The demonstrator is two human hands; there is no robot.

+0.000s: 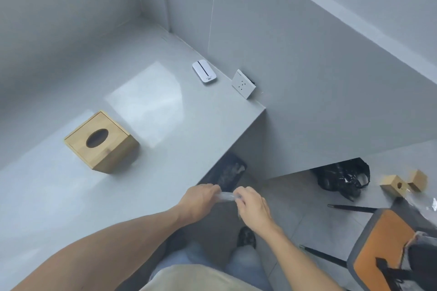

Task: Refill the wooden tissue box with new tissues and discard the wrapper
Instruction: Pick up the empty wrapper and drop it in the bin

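Fingers of both the left hand (201, 198) and right hand (251, 205) pinch a crumpled clear plastic wrapper (226, 196) over a dark floor bin (224, 173). Square wooden tissue box (101, 142) sits closed on the grey counter (165, 125), so only binning looks left, though I can't see tissues through its hole.

Both hands, left hand (199, 198) and right hand (251, 204), meet on a crumpled wrapper (226, 196) between them, past the counter (142, 172) edge. The wooden tissue box (101, 142) sits on the counter, far left of the left hand. Directly beyond the hands, a bin (227, 172) stands below the counter edge.
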